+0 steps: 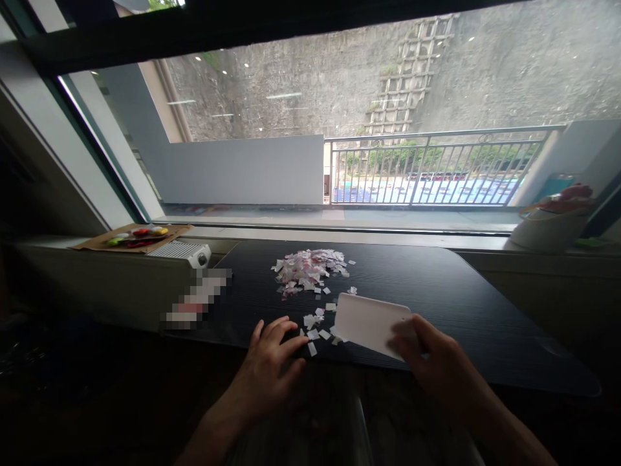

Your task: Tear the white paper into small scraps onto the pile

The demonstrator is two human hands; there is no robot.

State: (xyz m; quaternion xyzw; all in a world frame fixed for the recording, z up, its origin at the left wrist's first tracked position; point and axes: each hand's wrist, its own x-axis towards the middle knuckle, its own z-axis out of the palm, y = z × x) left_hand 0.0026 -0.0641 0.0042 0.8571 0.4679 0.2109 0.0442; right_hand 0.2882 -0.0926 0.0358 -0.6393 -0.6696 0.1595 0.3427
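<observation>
My right hand [427,349] grips the right end of a flat white rectangular card or tray [371,323], held tilted just above the dark table. Small white paper pieces [315,327] lie scattered by the card's left edge. My left hand [276,353] rests at the table's near edge with fingers spread, its fingertips beside these pieces and nothing held. Farther back on the table sits a heap of white and pinkish paper scraps [310,268]. What lies under the card is hidden.
The black table [417,272] stands against a windowsill below a large window. To the left are a blurred-out object [198,301], a white box-like device [179,252] and a brown board [130,238] with colourful items. A white container [546,223] stands on the sill at right.
</observation>
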